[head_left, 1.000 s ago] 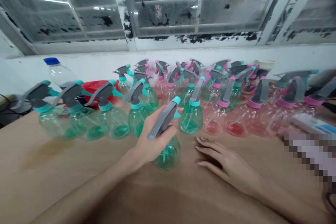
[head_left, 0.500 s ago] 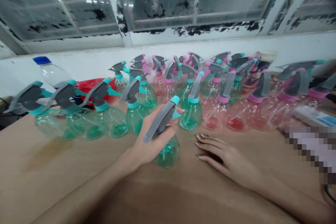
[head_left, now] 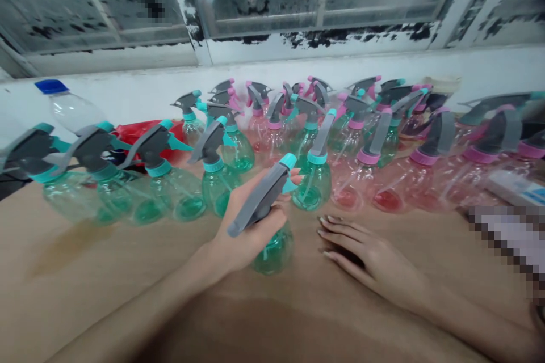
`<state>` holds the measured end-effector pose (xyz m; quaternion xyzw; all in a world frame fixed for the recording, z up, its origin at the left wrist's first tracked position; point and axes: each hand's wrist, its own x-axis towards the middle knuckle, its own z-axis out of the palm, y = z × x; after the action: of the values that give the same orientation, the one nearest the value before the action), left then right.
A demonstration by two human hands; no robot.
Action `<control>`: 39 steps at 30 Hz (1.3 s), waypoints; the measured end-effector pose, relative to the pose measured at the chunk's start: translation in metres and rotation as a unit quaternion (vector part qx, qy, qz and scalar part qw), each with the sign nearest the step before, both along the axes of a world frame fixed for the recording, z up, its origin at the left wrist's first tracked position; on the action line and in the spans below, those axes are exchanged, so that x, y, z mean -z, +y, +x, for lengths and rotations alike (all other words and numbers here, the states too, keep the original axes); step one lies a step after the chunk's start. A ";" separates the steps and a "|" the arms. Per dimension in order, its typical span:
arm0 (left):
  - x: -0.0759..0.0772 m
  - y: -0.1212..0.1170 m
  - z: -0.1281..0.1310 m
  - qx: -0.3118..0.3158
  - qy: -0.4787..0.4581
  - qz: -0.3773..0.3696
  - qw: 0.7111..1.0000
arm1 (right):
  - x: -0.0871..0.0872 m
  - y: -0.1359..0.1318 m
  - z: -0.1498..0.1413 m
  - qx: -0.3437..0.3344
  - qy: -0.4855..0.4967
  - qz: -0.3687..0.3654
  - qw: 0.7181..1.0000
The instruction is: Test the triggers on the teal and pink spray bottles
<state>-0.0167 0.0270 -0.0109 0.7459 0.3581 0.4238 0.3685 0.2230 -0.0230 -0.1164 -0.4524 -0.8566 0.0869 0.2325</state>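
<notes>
The view has shifted slightly since half a second ago: the windows (head_left: 272, 0) sit higher in it and the outer bottles lie further toward its edges, while both hands and the held bottle keep their places on the counter (head_left: 140, 255). Nearest, the left hand (head_left: 242, 247) is still wrapped around the neck of a green spray bottle (head_left: 275, 252), upright in front of the rows. The right hand (head_left: 366, 249) lies palm down beside it, fingers slightly spread, holding nothing. Beyond stands the front row, green bottles (head_left: 187, 201) to the left and centre, pink bottles (head_left: 387, 195) to the right, with more crowded behind. Further back are a red item (head_left: 131, 133) and a blue-capped clear bottle (head_left: 74, 110), before the white wall (head_left: 149, 85).
</notes>
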 end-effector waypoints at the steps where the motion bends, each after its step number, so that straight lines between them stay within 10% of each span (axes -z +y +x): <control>1: 0.000 0.000 0.000 -0.001 0.000 -0.005 1.000 | 0.000 0.000 0.000 -0.003 -0.008 0.008 1.000; 39: -0.011 -0.007 -0.003 0.062 -0.031 -0.067 0.995 | 0.001 0.001 0.003 0.000 -0.035 0.009 0.999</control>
<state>-0.0199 0.0197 -0.0004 0.7269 0.3270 0.3978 0.4545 0.2264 -0.0223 -0.1173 -0.4529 -0.8650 0.0632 0.2064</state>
